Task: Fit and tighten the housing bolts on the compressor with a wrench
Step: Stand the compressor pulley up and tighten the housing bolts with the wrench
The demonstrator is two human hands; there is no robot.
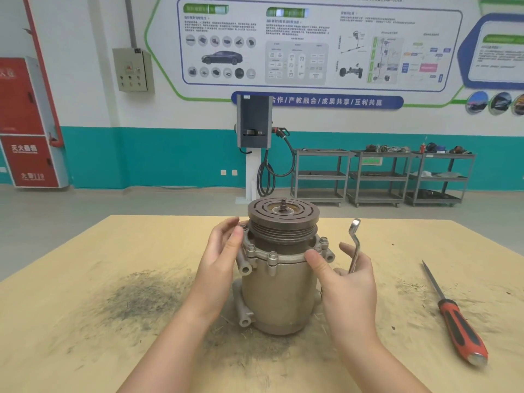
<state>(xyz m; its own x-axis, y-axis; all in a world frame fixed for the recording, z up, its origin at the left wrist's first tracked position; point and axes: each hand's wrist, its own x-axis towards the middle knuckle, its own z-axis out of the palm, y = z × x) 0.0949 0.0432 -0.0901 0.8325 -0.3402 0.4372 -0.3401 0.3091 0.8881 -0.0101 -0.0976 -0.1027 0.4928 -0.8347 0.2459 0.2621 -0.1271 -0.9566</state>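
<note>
at the centre of the frame, the compressor (pixel 279 287) stands upright on a wooden table (pixel 85 321), its grooved pulley (pixel 283 219) on top. several bolts (pixel 273 255) sit in the housing flange just below the pulley. left hand (pixel 219 268) rests against the flange's left side, fingers straight and relaxed, fingertips by a bolt. right hand (pixel 346 282) grips the wrench (pixel 354 245), which points upward just right of the compressor, while its thumb touches the flange. lower right, a red-handled screwdriver (pixel 453 316) lies on the table, well apart.
</note>
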